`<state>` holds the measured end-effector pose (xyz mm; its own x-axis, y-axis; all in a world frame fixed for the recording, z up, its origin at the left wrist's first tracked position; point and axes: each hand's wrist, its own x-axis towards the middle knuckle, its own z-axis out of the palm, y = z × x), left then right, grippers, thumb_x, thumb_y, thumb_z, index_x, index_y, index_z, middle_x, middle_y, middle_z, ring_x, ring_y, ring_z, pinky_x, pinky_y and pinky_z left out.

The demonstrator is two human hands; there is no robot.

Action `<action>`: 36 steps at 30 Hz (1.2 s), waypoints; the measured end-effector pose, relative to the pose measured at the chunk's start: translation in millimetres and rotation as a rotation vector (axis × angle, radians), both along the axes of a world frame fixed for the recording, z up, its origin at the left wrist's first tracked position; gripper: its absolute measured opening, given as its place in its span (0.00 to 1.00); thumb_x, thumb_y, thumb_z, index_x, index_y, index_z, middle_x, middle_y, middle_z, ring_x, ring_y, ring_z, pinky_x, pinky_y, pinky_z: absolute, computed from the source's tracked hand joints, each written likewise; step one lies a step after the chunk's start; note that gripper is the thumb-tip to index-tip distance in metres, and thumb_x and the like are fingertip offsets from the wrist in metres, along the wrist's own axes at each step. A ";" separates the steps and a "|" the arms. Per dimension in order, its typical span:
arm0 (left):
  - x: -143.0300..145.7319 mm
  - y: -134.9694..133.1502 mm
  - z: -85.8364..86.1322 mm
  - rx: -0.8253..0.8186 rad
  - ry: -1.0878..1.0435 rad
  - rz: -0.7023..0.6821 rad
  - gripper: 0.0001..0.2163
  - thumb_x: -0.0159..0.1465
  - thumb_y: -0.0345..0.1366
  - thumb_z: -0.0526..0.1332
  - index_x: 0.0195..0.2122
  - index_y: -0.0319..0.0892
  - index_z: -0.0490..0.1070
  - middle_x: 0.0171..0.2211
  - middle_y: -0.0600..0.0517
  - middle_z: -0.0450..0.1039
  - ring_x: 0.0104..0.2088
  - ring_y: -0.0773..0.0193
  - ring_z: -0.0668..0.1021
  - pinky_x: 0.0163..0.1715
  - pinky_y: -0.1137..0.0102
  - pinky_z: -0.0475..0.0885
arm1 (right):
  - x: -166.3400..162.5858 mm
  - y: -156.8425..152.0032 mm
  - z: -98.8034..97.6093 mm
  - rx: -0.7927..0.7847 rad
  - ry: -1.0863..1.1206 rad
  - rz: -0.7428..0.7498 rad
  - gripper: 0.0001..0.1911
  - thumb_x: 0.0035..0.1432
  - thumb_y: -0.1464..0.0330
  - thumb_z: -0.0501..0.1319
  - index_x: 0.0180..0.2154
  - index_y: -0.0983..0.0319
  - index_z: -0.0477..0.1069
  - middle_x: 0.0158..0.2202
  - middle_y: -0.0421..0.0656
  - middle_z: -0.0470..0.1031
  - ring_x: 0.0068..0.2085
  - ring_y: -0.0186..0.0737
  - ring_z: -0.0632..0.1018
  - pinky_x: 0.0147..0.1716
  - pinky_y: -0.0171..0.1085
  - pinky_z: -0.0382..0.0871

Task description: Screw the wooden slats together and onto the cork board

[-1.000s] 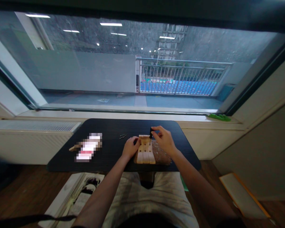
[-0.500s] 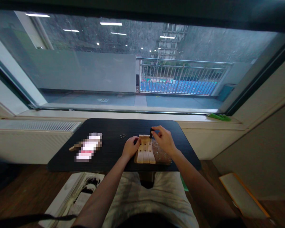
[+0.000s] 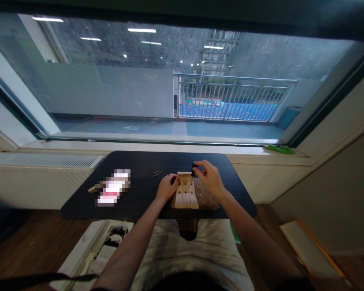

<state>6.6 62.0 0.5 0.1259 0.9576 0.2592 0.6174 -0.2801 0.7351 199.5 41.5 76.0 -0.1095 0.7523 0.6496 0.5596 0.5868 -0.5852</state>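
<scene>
A pale wooden block (image 3: pixel 185 194) with several drilled holes lies on the black table (image 3: pixel 139 198), partly on a brown speckled pad (image 3: pixel 205 197). My left hand (image 3: pixel 166 188) rests curled against the block's left edge and steadies it. My right hand (image 3: pixel 208 176) is pinched on a small black tool handle (image 3: pixel 193 169) held upright at the block's far right corner. Two small metal screws (image 3: pixel 157 174) lie on the table just left of the block's far end.
A blurred pink and white packet (image 3: pixel 113 188) with a wooden stick lies on the table's left part. A radiator grille (image 3: pixel 42 161) runs along the sill at left. A green object (image 3: pixel 280 149) sits on the sill at right. Papers (image 3: pixel 91 254) lie on the floor.
</scene>
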 end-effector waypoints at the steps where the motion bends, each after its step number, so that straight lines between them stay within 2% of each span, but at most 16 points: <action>1: 0.1 0.2 -0.4 -0.001 0.001 0.003 0.11 0.65 0.40 0.53 0.36 0.43 0.73 0.37 0.49 0.78 0.40 0.59 0.78 0.41 0.66 0.70 | -0.1 0.0 -0.1 -0.002 0.005 -0.001 0.09 0.58 0.66 0.59 0.39 0.62 0.74 0.32 0.42 0.75 0.23 0.32 0.69 0.26 0.34 0.65; 29: -0.2 0.4 -0.4 -0.010 -0.005 0.001 0.10 0.64 0.40 0.54 0.37 0.44 0.74 0.37 0.49 0.78 0.41 0.59 0.77 0.42 0.66 0.70 | -1.4 -1.4 3.0 -0.011 -0.021 -0.023 0.09 0.59 0.66 0.60 0.40 0.60 0.75 0.36 0.44 0.76 0.24 0.33 0.70 0.29 0.36 0.68; 36: 0.2 0.3 -0.6 -0.011 0.015 0.006 0.11 0.65 0.41 0.54 0.38 0.43 0.74 0.39 0.48 0.78 0.41 0.59 0.77 0.43 0.66 0.70 | -1.8 -0.9 1.5 0.001 -0.003 -0.017 0.08 0.59 0.67 0.60 0.39 0.61 0.75 0.36 0.44 0.76 0.30 0.36 0.74 0.29 0.35 0.68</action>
<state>6.8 62.3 -0.2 0.1237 0.9611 0.2470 0.6302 -0.2683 0.7286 197.7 40.6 77.5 -0.0992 0.7536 0.6498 0.5713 0.5778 -0.5829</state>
